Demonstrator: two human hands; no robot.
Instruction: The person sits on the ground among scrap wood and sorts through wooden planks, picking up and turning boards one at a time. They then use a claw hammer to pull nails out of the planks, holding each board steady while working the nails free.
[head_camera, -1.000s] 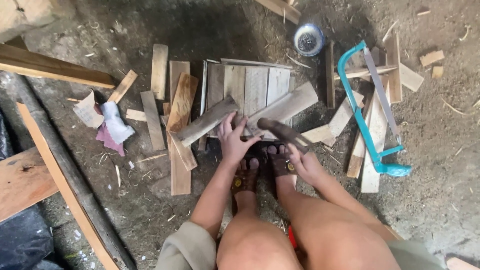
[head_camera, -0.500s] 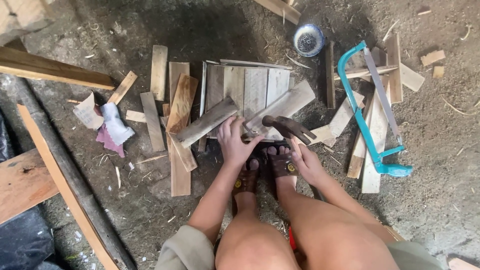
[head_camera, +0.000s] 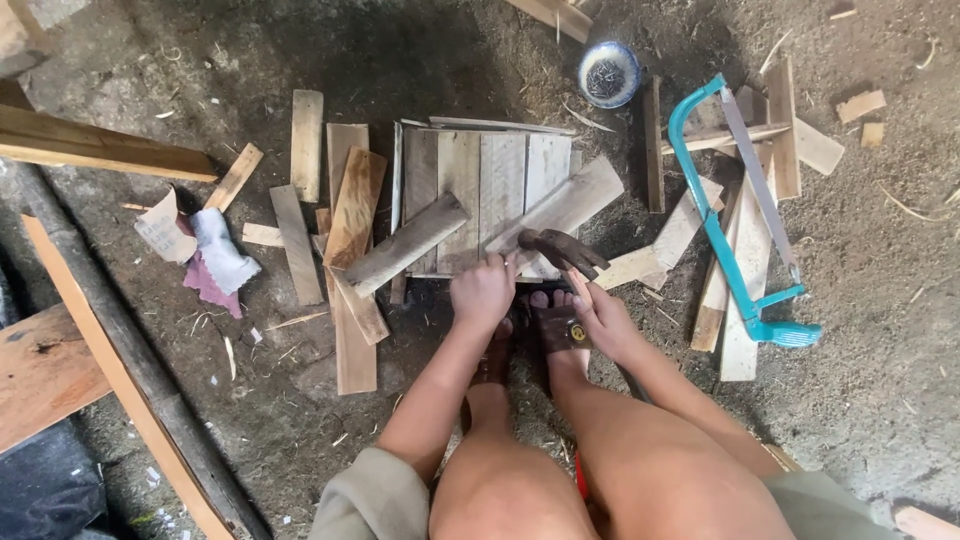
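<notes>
Wood everywhere: we're squatting over a slatted panel (head_camera: 480, 190) lying flat on the dirt, w/ two loose battens across it. Judging by the pose, we're at the nailing step, fixing a cross piece to the slats.

Left hand (head_camera: 483, 290) is palm down at the panel's near edge, fingers curled together & pressed on the wood, tips touching the near end of the right-hand batten (head_camera: 560, 210). Whether a nail is pinched under those tips we can't tell, too small. The other batten (head_camera: 405, 243) lies diagonally just left of the fingers, not touched.

Right hand (head_camera: 603, 322) is clamped round the hammer's handle, fingers wrapped tight. Hammer (head_camera: 562, 250) head sits just right of the left fingertips, low over the panel edge, close to the batten. Both forearms run fwd from the knees, elbows bent, wrists low; bare feet in sandals sit directly behind the knuckles.

Next move, as we judge it: needs the batten held steady, left fingertips kept out of the strike line, and a short controlled blow, since hammer & fingers are v. close.

Beyond the fingers, far side of the panel: a small round tin of nails (head_camera: 608, 73). Well to the right of the right hand: a teal bow saw (head_camera: 735, 225) on offcuts. Left of the left hand: more planks & a rag (head_camera: 222, 250).
</notes>
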